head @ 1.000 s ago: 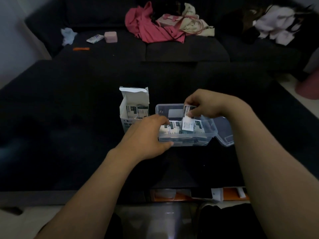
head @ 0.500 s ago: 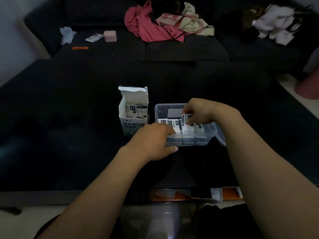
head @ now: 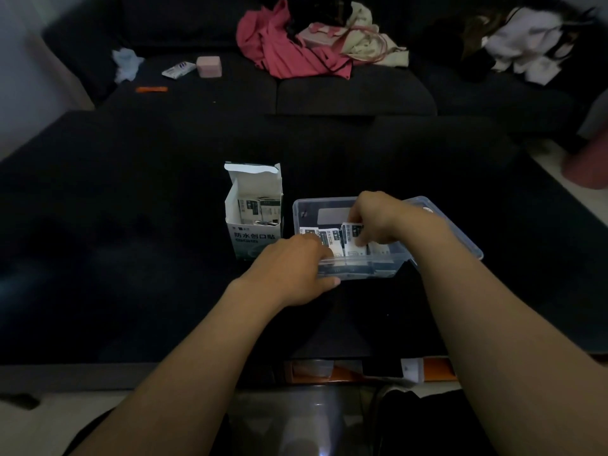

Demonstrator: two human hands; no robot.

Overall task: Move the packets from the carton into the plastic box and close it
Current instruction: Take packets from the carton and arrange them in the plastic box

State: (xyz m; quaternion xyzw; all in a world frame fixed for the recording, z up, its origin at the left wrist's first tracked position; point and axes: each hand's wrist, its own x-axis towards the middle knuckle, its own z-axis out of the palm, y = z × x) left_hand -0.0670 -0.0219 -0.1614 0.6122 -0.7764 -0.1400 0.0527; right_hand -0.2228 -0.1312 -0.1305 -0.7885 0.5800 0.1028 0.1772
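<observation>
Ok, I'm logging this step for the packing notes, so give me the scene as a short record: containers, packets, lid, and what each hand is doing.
carton: white carton, top flaps open, standing left of the box, some packets inside
box: clear plastic box on the dark table, holding packets standing in a row
lid: lid open, off to the box's right
left hand: left hand grips the box's near left corner
right hand: right hand inside the box, pinching a packet
</observation>
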